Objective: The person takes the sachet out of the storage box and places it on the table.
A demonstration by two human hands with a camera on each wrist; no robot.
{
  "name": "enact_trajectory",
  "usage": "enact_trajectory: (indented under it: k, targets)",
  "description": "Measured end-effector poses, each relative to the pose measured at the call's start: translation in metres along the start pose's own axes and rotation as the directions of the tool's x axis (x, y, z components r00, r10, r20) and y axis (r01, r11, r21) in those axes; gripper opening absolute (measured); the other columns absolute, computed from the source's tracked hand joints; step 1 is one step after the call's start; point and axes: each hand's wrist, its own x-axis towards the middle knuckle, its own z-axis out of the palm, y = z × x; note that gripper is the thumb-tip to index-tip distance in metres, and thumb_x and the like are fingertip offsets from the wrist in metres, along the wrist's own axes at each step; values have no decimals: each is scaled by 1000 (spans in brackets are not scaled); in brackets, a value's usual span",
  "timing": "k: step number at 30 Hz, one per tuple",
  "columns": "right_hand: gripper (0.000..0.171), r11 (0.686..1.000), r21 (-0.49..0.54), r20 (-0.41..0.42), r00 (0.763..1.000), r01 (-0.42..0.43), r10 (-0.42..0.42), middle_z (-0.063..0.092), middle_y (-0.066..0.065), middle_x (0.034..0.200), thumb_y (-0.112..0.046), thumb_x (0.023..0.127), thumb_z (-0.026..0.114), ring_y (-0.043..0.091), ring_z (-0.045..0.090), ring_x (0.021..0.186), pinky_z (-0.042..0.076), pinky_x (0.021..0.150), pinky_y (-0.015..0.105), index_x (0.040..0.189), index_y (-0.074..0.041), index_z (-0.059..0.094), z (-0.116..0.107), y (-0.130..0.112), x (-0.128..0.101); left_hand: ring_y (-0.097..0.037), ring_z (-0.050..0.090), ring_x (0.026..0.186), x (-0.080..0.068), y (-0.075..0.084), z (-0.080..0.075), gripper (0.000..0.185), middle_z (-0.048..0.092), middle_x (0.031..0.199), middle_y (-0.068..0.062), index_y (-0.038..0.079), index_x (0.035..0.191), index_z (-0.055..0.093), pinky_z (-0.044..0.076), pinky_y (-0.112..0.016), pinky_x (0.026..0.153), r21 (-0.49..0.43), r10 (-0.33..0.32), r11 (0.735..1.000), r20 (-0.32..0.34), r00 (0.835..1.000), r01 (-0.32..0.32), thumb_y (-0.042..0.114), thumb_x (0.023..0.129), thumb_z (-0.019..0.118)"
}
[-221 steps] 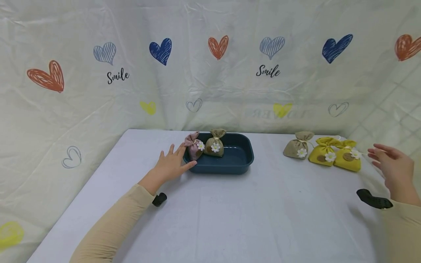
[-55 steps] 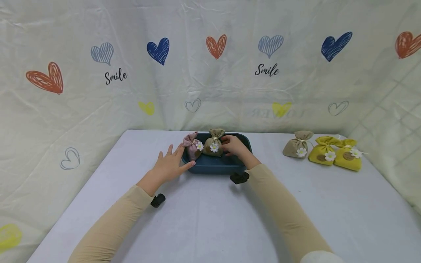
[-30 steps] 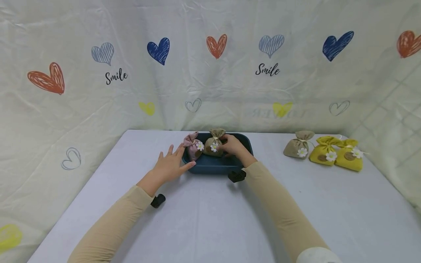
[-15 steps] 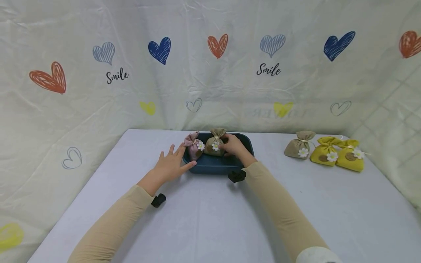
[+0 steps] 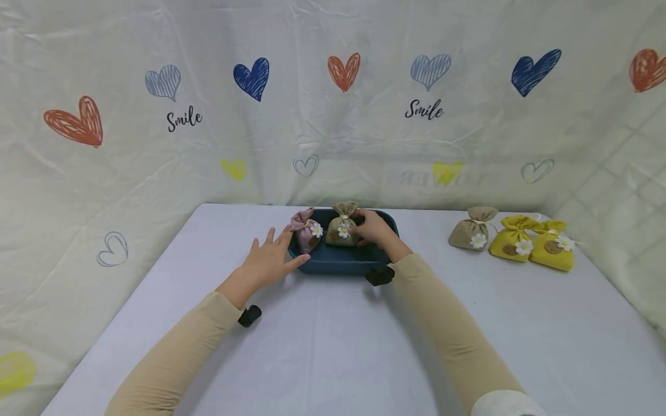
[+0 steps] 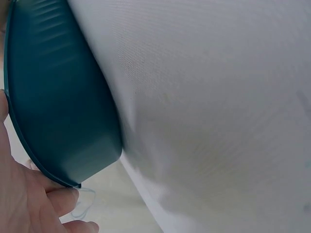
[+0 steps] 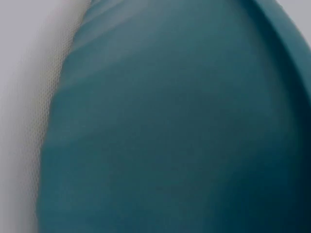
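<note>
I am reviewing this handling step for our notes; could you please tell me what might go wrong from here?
1. The right hand touches the olive sachet, which stands close beside the pink sachet at the edge of the teal tray; a nudge might tip the pink one out.
2. The left hand only rests flat against the tray's end, so the tray could slide on the smooth white table.

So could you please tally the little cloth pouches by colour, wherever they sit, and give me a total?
Pink pouch: 1, in the blue tray
Tan pouches: 2, one in the tray, one on the table
Yellow pouches: 2, on the table
Total: 5 pouches
</note>
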Motion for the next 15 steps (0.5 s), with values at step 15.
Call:
enact_trajectory:
  k: [15]
  targets:
    - [54, 996, 30, 54, 995, 83, -84, 45, 27, 149, -6, 103, 61, 43, 52, 130, 55, 91, 52, 153, 1, 42, -16, -9, -16, -43, 8, 154, 2, -3, 1, 92, 15, 170, -12, 4, 164, 19, 13, -72, 115, 4, 4, 1000, 2, 1000, -4, 69, 102, 39]
